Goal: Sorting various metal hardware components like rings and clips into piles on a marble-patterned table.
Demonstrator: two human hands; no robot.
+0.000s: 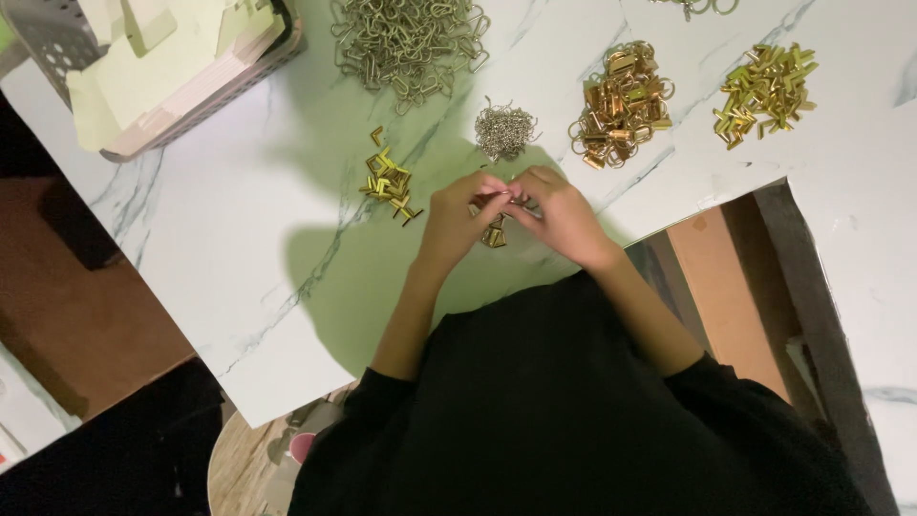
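My left hand [457, 218] and my right hand [564, 212] meet fingertip to fingertip over the white marbled table [239, 248]. Between the fingertips they pinch a small thin metal piece [511, 195], too small to make out clearly. A gold clip-like part [494, 232] hangs or lies just below the fingers, between the two hands. A small heap of gold clips [389, 180] lies just left of my left hand. A little pile of fine silver rings [504, 131] sits right above the hands.
Farther back lie a big pile of grey metal loops [409, 40], a heap of copper-gold clasps [623, 103] and a heap of yellow-gold clips [766, 92]. A grey basket of pale cards [162, 67] stands at the back left. The table edge cuts in at my right.
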